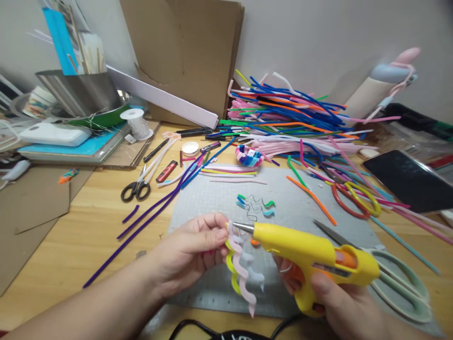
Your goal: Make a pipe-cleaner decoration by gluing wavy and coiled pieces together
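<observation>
My left hand [198,241] pinches the top ends of several wavy pipe cleaners [242,274], in pink, yellow and pale grey-white, which hang down from the fingers. A yellow hot glue gun [293,241] is gripped in my right hand [336,297], with the fingers wrapped round its handle. Its metal nozzle points left and is at or very near the pinched ends; whether it touches them I cannot tell. Behind the nozzle, small curled green and blue pipe cleaner pieces [271,204] with thin wire lie on the grey cutting mat [198,208].
Green-handled scissors [399,283] lie under and right of the glue gun. Red-and-yellow scissors [354,198] and a dark tablet [406,179] sit farther right. A heap of pipe cleaners [293,113] fills the back. Black scissors [136,189] and long purple pipe cleaners [141,222] are at left.
</observation>
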A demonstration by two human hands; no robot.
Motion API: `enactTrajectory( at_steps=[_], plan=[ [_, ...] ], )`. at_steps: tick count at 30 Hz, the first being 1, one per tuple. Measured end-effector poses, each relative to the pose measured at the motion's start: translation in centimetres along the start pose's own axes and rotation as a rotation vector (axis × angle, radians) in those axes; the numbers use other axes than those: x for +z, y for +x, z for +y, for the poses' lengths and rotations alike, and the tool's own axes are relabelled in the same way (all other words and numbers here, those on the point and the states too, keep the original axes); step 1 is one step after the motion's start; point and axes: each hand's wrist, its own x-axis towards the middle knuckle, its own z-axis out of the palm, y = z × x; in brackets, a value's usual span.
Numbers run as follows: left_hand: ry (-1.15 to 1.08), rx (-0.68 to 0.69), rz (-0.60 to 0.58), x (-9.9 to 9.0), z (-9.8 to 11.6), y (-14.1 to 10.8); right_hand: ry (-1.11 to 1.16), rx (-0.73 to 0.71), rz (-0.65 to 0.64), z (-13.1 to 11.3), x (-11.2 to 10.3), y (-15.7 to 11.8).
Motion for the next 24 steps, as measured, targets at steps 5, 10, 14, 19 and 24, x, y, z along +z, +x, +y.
enactTrajectory(
  at_steps=[5, 10, 14, 19, 24],
  plan=[
    [0.017, 0.004, 0.020, 0.13, 0.04, -0.12, 0.004, 0.077, 0.002, 0.51, -0.26, -0.51],
    [0.015, 0.002, 0.011, 0.05, -0.08, -0.22, -0.005, 0.066, 0.000, 0.68, -0.47, -0.58],
    [0.029, 0.002, 0.006, 0.09, -0.21, -0.13, -0.022, 0.068, 0.005, 0.74, -0.61, -0.57],
    [0.046, 0.006, 0.007, 0.10, -0.15, -0.05, -0.025, 0.064, -0.006, 0.78, -0.58, -0.61],
    [0.036, 0.014, 0.009, 0.03, -0.08, -0.13, -0.059, 0.053, 0.010, 0.43, -0.40, -0.52]
  ],
)
